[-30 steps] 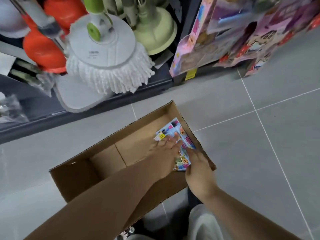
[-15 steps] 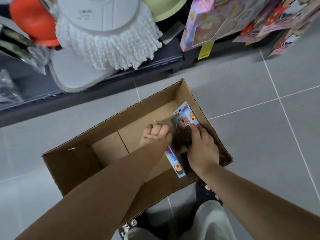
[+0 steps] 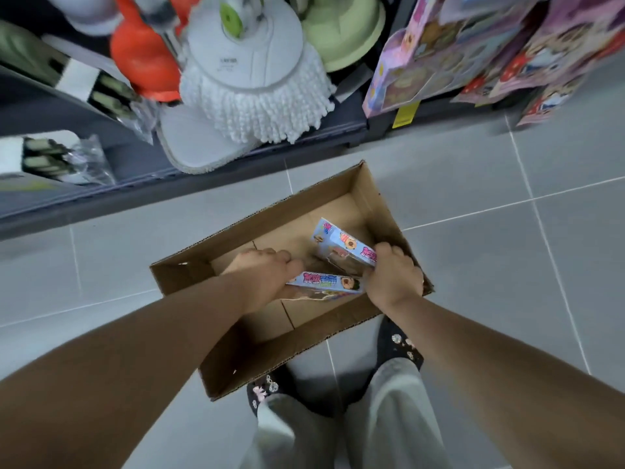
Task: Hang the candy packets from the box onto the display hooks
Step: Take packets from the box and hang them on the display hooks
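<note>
An open cardboard box (image 3: pixel 189 275) lies on the grey tiled floor in front of me. Both hands are inside it. My left hand (image 3: pixel 267 275) grips the left end of a light-blue candy packet (image 3: pixel 324 282) with cartoon print, held nearly level above the box bottom. My right hand (image 3: pixel 394 277) holds a second blue candy packet (image 3: pixel 348 245), tilted up toward the box's far right corner, and also touches the right end of the first. Colourful packets (image 3: pixel 436 59) hang on the display at the upper right.
A low dark shelf (image 3: pixel 101 198) runs behind the box. It carries a white mop head (image 3: pixel 253 82), orange items and a green round base. A yellow price tag (image 3: pixel 404 116) hangs below the display. My feet in dark shoes stand right behind the box.
The packets lay flat in the box under my hands a second ago. Now both hands have lifted them, one packet in each, and the two have come apart.
</note>
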